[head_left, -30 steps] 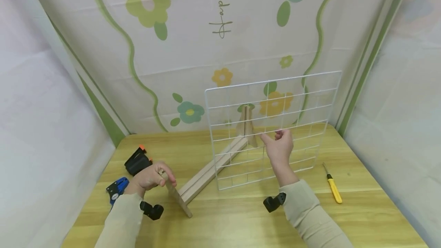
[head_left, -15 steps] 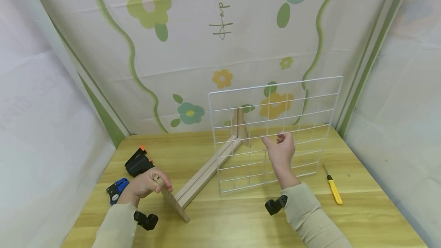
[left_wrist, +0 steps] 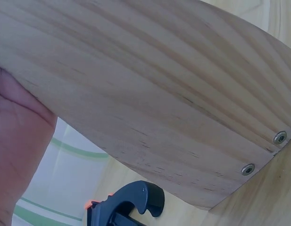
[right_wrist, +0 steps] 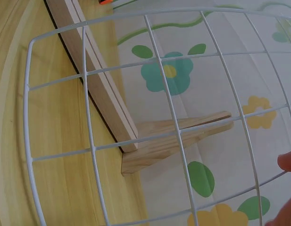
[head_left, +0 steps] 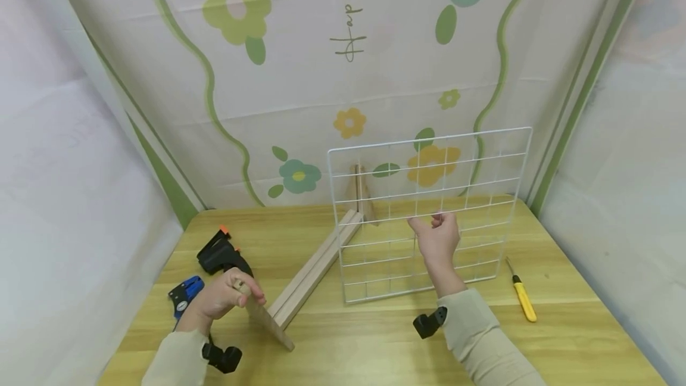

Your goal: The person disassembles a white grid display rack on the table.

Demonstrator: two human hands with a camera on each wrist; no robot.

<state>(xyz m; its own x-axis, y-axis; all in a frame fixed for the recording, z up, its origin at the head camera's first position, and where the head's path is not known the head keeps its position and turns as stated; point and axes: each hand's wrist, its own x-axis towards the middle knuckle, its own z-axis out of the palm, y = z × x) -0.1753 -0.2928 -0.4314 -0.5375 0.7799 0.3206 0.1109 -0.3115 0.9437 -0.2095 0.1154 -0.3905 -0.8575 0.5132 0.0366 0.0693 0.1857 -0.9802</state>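
A wooden stand has a grooved base rail (head_left: pixel 316 270) with an upright at each end. My left hand (head_left: pixel 221 298) grips the top of the near upright (head_left: pixel 270 323); its flat outer face (left_wrist: pixel 150 108) with two bolts fills the left wrist view. At the back, the far upright (head_left: pixel 359 195) shows its slot, facing the rail. To the right, my right hand (head_left: pixel 439 242) pinches a white wire grid panel (head_left: pixel 389 195), upright and slightly tilted. Through its wires the rail and far upright show in the right wrist view. Whether the panel's lower edge touches the table is unclear.
Left of the stand lie a black tool with orange tips (head_left: pixel 218 255) and a hooked end, and a blue and black plier-like tool (head_left: pixel 184 295). On the right is a yellow-handled screwdriver (head_left: pixel 523 299). A flowered cloth (head_left: pixel 300 94) hangs behind the wooden table (head_left: pixel 386 350).
My left hand has shifted left and toward me. The stand has moved left with it, its far upright most. The grid panel has come down slightly in my right hand.
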